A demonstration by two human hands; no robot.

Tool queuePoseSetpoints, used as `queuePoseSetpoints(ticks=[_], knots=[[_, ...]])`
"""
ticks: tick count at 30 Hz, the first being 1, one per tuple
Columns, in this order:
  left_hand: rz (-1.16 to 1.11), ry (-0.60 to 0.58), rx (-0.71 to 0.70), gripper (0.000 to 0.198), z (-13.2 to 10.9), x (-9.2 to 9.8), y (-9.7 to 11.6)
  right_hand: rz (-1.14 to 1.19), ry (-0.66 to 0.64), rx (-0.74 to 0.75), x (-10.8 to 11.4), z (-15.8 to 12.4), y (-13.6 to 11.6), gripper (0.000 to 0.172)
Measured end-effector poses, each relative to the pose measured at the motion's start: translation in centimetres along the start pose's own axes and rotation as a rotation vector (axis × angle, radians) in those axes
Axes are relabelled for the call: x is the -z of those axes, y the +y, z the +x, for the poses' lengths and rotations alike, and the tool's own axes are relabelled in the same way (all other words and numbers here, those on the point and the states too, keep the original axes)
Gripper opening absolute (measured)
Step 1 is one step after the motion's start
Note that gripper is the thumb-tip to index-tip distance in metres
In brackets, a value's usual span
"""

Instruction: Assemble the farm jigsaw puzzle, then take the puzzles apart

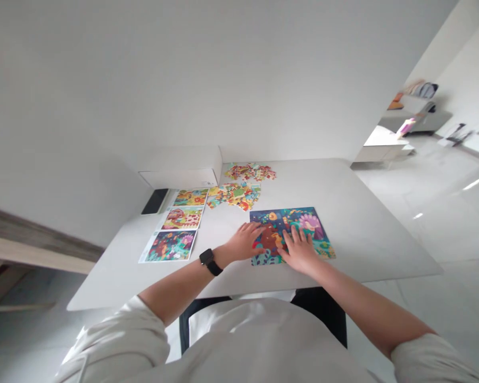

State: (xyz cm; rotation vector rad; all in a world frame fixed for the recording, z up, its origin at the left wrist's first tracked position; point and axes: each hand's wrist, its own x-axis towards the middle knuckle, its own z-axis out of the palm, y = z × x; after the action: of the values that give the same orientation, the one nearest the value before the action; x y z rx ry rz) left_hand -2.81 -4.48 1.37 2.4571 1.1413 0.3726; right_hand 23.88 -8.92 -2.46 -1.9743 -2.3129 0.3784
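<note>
A dark blue, colourful picture puzzle (312, 223) lies flat on the white table (367, 223), its pieces joined into a rectangle. My left hand (245, 242) rests on its left edge with the fingers spread. On the middle of its lower half lies my right hand (301, 252), fingers apart. Neither hand grips anything. Left of the puzzle are three printed picture sheets in a column: a yellow one (190, 197), a farm scene (182, 218) and a dark blue one (171, 246) with a similar picture.
Two piles of loose puzzle pieces, one nearer (237, 194) and one farther (250, 171), lie beyond the puzzle. A white box (179, 177) stands at the back left, beside a dark flat device (155, 201). A wall borders the table's back edge.
</note>
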Motion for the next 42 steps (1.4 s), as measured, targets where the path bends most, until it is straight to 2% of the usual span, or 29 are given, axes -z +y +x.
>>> queuePoseSetpoints(ticks=[2,5,8,9,11,13,15,16,18,20,24,27,31,35,39,42], knots=[[-0.013,-0.037,0.070,0.079,-2.9,0.7,-1.1,-0.006,-0.034,0.048,0.0,-0.3,-2.8,0.082],[-0.056,-0.023,0.189,0.073,-6.4,2.2,-3.2,-0.010,-0.077,0.188,0.5,0.5,-5.7,0.078],[-0.177,0.039,0.284,0.069,-8.8,3.8,-4.9,0.102,-0.051,0.360,1.8,2.7,-5.8,0.066],[-0.248,0.073,0.308,0.066,-9.2,4.2,-5.3,0.177,-0.016,0.358,2.4,3.6,-5.0,0.061],[-0.439,0.192,0.364,0.058,-9.6,4.8,-5.7,0.349,0.069,0.226,3.7,5.5,-2.7,0.054],[-0.673,0.382,0.466,0.050,-9.5,5.3,-5.8,0.528,0.174,0.035,4.7,6.9,0.1,0.048],[-0.937,0.553,0.581,0.046,-9.1,5.7,-5.8,0.753,0.200,-0.127,5.4,7.6,2.5,0.043],[-1.077,0.602,0.623,0.045,-8.7,5.9,-5.8,0.880,0.193,-0.202,5.5,7.6,3.3,0.039],[-1.333,0.638,0.686,0.042,-8.1,6.4,-6.1,1.140,0.137,-0.311,5.7,7.4,4.2,0.033],[-1.495,0.639,0.745,0.040,-7.4,6.9,-6.6,1.345,0.051,-0.381,5.9,7.1,4.2,0.028],[-1.574,0.632,0.845,0.041,-6.1,7.3,-7.4,1.508,-0.049,-0.483,6.3,7.4,3.6,0.022],[-1.594,0.609,0.887,0.045,-5.1,6.8,-7.5,1.520,-0.048,-0.535,6.3,8.3,3.2,0.024],[-1.535,0.619,0.891,0.051,-3.9,6.0,-7.5,1.429,-0.080,-0.492,5.6,9.6,2.3,0.031],[-1.380,0.504,0.914,0.035,-2.9,6.0,-7.9,1.143,-0.147,-0.401,4.7,10.8,1.0,0.030],[-1.269,0.399,0.891,0.031,-2.3,6.4,-8.1,0.822,-0.073,-0.289,4.1,11.7,0.8,0.016],[-1.007,0.349,0.844,0.030,-2.3,6.5,-8.3,0.645,-0.048,-0.244,3.7,11.6,1.3,0.020]])
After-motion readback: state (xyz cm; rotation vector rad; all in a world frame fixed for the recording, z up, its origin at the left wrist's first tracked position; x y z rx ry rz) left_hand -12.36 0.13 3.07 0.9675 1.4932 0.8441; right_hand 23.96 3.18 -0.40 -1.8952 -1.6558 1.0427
